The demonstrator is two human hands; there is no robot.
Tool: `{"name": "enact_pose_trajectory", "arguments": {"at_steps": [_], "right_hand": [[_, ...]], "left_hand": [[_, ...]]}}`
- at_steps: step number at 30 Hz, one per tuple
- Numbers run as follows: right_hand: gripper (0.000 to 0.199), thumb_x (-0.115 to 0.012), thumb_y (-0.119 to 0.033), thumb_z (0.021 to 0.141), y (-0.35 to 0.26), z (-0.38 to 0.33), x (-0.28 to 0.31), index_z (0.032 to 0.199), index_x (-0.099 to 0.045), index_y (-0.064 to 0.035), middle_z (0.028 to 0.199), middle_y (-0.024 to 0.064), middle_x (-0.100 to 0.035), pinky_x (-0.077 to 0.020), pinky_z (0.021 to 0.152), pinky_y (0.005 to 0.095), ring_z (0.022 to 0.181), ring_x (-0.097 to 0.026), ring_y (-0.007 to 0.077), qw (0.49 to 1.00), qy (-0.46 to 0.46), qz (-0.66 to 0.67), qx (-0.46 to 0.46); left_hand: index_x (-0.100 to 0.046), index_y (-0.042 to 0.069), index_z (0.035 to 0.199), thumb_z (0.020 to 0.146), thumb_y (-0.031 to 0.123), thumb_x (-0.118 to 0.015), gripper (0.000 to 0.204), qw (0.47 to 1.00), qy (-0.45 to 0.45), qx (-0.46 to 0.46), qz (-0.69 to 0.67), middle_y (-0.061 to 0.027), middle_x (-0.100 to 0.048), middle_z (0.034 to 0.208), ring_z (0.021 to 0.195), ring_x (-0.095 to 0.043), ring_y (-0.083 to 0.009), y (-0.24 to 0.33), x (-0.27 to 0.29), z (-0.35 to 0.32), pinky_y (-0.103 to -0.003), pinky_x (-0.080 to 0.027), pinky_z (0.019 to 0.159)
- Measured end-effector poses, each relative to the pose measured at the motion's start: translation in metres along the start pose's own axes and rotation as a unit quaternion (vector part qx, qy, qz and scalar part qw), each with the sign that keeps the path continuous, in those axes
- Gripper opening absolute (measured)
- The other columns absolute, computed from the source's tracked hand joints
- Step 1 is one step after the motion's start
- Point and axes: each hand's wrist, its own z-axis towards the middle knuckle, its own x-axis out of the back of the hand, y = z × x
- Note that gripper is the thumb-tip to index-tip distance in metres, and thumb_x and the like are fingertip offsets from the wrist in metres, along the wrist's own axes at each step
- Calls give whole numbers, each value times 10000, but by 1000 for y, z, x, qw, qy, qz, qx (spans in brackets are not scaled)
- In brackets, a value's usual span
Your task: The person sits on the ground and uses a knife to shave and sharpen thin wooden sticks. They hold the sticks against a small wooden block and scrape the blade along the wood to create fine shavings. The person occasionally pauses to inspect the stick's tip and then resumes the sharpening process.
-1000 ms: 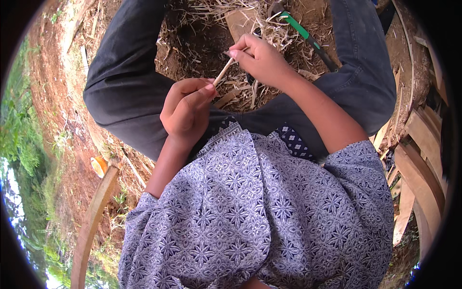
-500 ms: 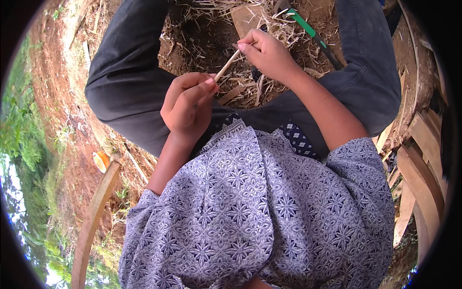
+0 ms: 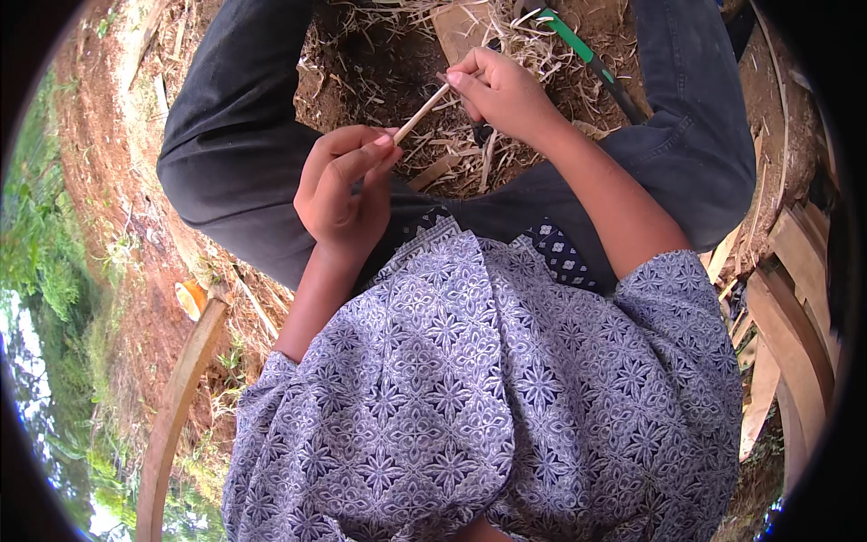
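Observation:
A thin pale wooden stick (image 3: 422, 114) runs slantwise between my two hands, above the ground between my bent legs. My left hand (image 3: 343, 191) pinches its lower end between thumb and fingertips. Higher up and to the right, my right hand (image 3: 504, 98) is closed round the upper end, thumb on top. A small dark tip shows beside the right thumb; what it belongs to is hidden. Below the right hand lies a dark object (image 3: 480, 134), partly covered, whose kind I cannot make out.
Pale wood shavings (image 3: 533, 54) litter the brown soil. Near my right leg lies a tool with a green and black handle (image 3: 578, 45). A flat board (image 3: 459, 36) is beyond my hands. Curved planks (image 3: 790, 330) are stacked at right; a wooden pole (image 3: 181, 406) stands at left.
My left hand has shifted slightly down and left, and more of the stick shows between the hands. The right hand has barely moved and keeps its grip.

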Motion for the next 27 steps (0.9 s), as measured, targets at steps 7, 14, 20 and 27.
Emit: {"name": "enact_pose_trajectory", "arguments": {"at_steps": [7,14,20,27], "right_hand": [[345,-490,-347,1100,-26,-21,-3,1264,-559,-51,838,21,-621,-424,571,221,652,-521,48,991,-61,115,12],[362,-650,-189,994,-11,-18,2,1309,-545,-42,1141,135,-729,-529,816,267,1017,-687,118,990,-93,76,74],[366,-607,-136,1020,-30,-23,10,1360,-544,-19,1100,66,-748,-524,815,252,917,-676,92,990,-93,103,37],[316,-674,-171,943,15,-10,9,1209,-680,-2,1091,111,-725,-542,829,307,883,-692,173,989,9,51,135]], "left_hand": [[-659,13,1006,805,-123,-788,275,1000,16,25,-2,-142,-699,918,830,-729,-226,-2,1,-2,-295,-582,688],[-669,-1,987,804,-119,-789,249,999,26,22,-9,-147,-703,922,808,-713,-221,-5,0,-2,-291,-563,684],[-672,2,968,807,-114,-781,226,999,21,29,-2,-144,-709,952,832,-717,-228,-5,0,-2,-302,-566,703],[-678,16,992,843,-96,-766,206,1000,-17,-10,7,-122,-711,982,861,-715,-205,5,-1,0,-293,-562,732]]}}
